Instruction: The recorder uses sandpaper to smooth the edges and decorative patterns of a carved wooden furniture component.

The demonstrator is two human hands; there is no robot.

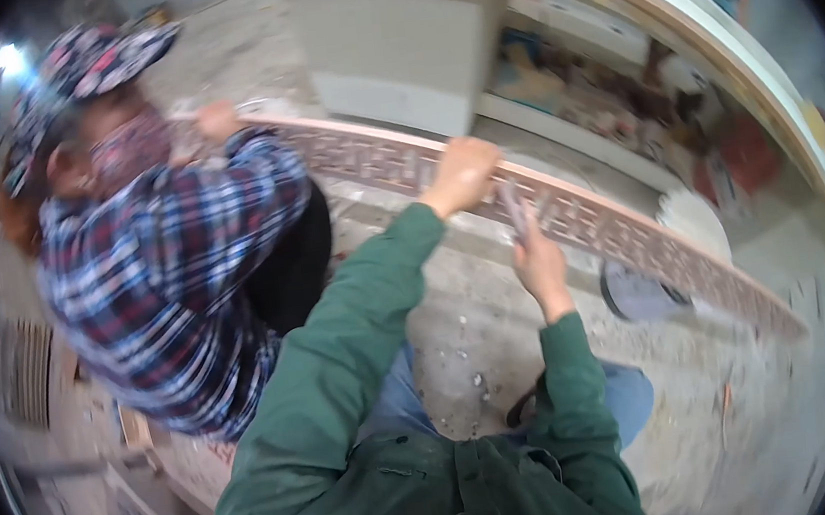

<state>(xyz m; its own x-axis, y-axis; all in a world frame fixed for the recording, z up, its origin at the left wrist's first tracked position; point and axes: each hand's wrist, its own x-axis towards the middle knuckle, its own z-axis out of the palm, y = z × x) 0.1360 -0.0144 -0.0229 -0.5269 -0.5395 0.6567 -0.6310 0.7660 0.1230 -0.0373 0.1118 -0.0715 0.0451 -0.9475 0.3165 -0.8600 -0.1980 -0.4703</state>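
Observation:
A long, narrow pinkish-brown carved board [620,221] with a fretwork pattern stands on edge, slanting from the upper left to the lower right. My left hand [464,174] is closed over its top edge near the middle. Just to the right, my right hand [541,266] grips a thin flat stick-like tool [510,203], its far end against the carved face. What the tool's tip looks like is blurred. At the left, a co-worker's hand [217,122] is by the board's far end.
A co-worker in a plaid shirt [166,253] sits close on my left. Behind the board stand a pale cabinet-like block [401,48] and a shelf space holding scraps [606,86]. A grey round object [637,289] lies below the board. Debris dots the concrete floor [481,331].

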